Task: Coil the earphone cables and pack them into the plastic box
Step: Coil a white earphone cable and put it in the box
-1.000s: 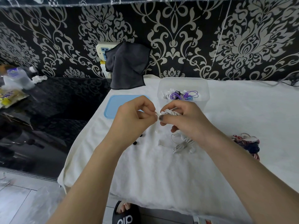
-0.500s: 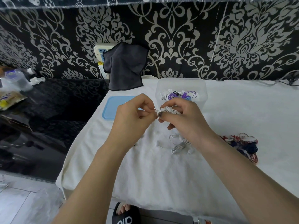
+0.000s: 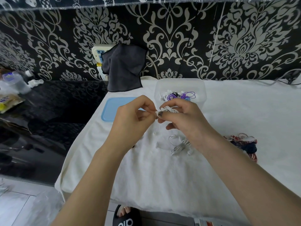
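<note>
Pinching white coiled cable (image 3: pixel 168 109) between fingers (image 3: pixel 162 114); both hands.

Both forearms bare to the frame edge; no sleeves, rings, watch or bracelets visible. Left hand (image 3: pixel 130 119): nails not in view. Right hand (image 3: pixel 184 118): thumbnail carries dark polish. Below the white cloth-covered table (image 3: pixel 162 185), a foot in a black slide sandal with white lettering (image 3: pixel 127 216); toenails painted pinkish.
</note>
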